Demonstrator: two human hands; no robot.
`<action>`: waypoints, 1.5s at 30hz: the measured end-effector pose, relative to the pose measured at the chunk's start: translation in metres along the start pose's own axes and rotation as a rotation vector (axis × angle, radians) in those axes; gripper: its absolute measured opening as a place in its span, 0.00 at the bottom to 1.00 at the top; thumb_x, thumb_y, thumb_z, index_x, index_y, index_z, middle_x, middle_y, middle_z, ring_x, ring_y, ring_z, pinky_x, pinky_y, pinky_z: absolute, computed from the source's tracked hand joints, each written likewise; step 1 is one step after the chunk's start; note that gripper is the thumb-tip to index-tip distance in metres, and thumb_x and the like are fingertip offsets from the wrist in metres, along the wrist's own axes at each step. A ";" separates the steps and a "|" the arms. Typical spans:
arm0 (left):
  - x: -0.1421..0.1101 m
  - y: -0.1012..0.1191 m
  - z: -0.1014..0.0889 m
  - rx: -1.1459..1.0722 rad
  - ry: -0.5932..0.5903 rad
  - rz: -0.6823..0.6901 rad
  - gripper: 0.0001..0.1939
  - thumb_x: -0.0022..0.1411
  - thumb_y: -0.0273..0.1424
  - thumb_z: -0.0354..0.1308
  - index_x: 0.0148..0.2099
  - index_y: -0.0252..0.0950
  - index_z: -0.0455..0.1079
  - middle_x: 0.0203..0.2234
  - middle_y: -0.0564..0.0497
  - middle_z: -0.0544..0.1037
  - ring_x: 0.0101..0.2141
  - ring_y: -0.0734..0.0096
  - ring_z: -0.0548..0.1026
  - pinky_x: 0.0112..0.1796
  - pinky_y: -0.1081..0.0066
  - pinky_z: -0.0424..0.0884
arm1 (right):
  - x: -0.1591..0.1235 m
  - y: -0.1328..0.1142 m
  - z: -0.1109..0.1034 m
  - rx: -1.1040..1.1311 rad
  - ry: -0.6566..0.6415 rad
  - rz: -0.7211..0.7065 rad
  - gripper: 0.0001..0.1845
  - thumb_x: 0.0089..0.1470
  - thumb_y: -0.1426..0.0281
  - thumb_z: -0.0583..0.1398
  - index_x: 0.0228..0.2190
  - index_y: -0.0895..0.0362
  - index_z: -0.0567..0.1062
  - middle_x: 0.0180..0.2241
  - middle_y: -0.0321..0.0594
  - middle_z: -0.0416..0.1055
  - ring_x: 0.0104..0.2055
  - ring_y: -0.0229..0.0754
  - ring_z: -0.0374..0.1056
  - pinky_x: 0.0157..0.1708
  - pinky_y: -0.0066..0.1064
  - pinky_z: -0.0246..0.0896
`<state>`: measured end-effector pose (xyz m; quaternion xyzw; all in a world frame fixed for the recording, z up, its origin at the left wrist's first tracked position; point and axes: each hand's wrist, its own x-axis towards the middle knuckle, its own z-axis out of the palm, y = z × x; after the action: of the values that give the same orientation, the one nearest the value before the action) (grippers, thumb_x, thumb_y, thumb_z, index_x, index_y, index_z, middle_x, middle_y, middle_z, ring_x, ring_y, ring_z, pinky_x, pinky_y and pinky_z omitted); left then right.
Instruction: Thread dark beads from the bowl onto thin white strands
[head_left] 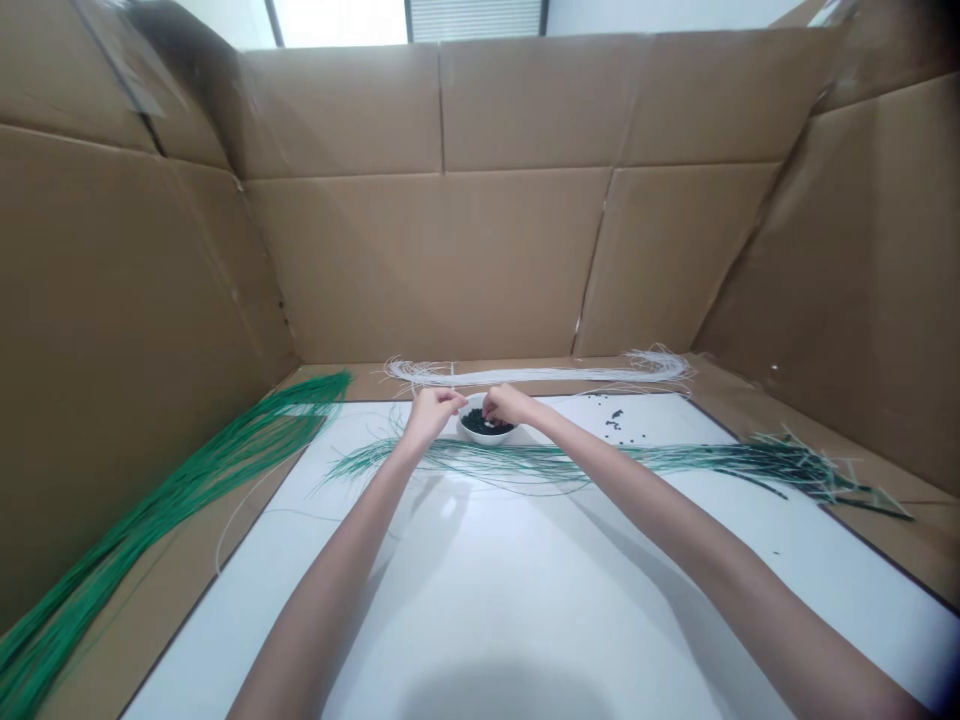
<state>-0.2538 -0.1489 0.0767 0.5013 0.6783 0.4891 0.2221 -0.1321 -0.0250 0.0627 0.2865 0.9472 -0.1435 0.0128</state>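
Both hands are up at a small white bowl (487, 438) full of tiny dark beads (480, 424). The left hand (433, 415) is just beside the bowl's edge, and its grip looks narrow. The right hand (506, 405) reaches over the bowl, and its grip is a narrow pinch, but I cannot tell if either hand holds a bead. The bowl sits on a white surface (480, 600), just behind long green and white strands (570, 460). White strands (536, 375) lie past it, and a few loose beads (615, 422) lie nearby. Beads this small call for a tight, careful pinch.
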 end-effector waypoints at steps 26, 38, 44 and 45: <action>-0.038 0.056 -0.003 0.115 0.162 0.416 0.12 0.56 0.36 0.51 0.32 0.35 0.72 0.26 0.52 0.73 0.27 0.74 0.67 0.29 0.75 0.62 | -0.087 -0.016 -0.018 1.046 0.626 -0.306 0.14 0.42 0.62 0.63 0.30 0.60 0.79 0.24 0.40 0.76 0.23 0.36 0.69 0.29 0.31 0.69; -0.080 0.097 -0.003 0.123 0.237 0.631 0.07 0.56 0.31 0.55 0.31 0.36 0.73 0.21 0.55 0.69 0.23 0.78 0.64 0.27 0.77 0.60 | -0.136 -0.032 -0.045 1.113 0.717 -0.439 0.06 0.44 0.69 0.64 0.29 0.55 0.79 0.23 0.37 0.76 0.22 0.35 0.70 0.27 0.30 0.70; -0.084 0.100 -0.001 0.101 0.233 0.664 0.06 0.56 0.30 0.56 0.31 0.36 0.73 0.21 0.55 0.70 0.24 0.78 0.65 0.26 0.77 0.60 | -0.134 -0.032 -0.043 1.174 0.695 -0.437 0.07 0.43 0.68 0.64 0.28 0.57 0.79 0.22 0.39 0.76 0.22 0.36 0.70 0.24 0.30 0.71; -0.084 0.099 -0.001 0.104 0.230 0.664 0.06 0.56 0.30 0.56 0.31 0.36 0.73 0.21 0.55 0.70 0.24 0.79 0.64 0.25 0.77 0.60 | -0.134 -0.032 -0.043 1.177 0.686 -0.440 0.07 0.43 0.68 0.64 0.28 0.57 0.79 0.22 0.39 0.76 0.22 0.37 0.70 0.24 0.30 0.71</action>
<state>-0.1749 -0.2225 0.1493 0.6469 0.5228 0.5527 -0.0528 -0.0352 -0.1110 0.1266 0.0770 0.6990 -0.5318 -0.4718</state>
